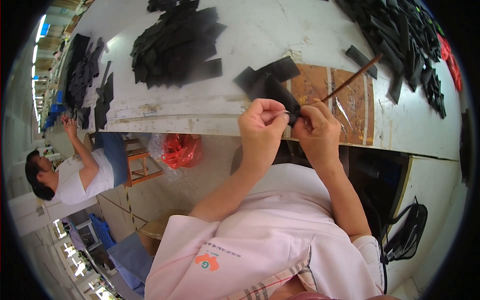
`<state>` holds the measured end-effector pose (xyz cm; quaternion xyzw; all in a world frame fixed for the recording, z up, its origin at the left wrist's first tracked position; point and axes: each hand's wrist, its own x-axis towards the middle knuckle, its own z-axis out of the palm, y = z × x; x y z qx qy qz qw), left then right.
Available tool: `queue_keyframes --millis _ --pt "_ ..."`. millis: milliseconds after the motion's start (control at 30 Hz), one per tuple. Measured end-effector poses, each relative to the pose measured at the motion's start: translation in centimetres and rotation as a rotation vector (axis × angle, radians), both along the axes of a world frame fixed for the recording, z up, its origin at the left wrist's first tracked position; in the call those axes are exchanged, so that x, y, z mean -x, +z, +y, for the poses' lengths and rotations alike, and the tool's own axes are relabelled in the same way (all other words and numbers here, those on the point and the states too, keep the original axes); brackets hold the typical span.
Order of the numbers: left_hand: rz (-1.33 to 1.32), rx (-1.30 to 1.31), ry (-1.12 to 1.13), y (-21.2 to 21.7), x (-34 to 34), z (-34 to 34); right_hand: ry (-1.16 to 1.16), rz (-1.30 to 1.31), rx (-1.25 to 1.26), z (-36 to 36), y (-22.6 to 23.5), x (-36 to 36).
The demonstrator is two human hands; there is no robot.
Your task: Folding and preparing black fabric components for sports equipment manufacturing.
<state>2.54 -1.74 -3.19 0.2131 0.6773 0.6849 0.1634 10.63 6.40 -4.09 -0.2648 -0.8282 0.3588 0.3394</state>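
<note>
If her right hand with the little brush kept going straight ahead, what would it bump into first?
Probably the small black piece pinched between both hands: the right hand faces the left hand, almost touching it. The brush points away over the table. Depth is hard to judge.

Two bare hands, one thin brown brush (351, 80), three big heaps of black pieces (176, 44) on one white worktable (260, 35) — plus one red plastic bag (181, 149), one wooden stool (142, 162) and one co-worker (75, 175).
</note>
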Motion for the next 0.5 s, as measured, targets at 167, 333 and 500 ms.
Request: queue_keyframes --millis 167,333,500 --pt "-0.946 -0.277 -0.392 1.4 1.6 -1.1 0.092 0.110 0.642 0.7 0.5 -1.0" --pt "-0.268 0.002 -0.265 -0.5 1.2 -0.1 0.362 0.364 1.573 0.7 0.2 -1.2" --pt "0.051 0.048 -0.122 -0.2 0.1 0.8 0.362 0.338 1.448 0.9 0.3 -1.1"
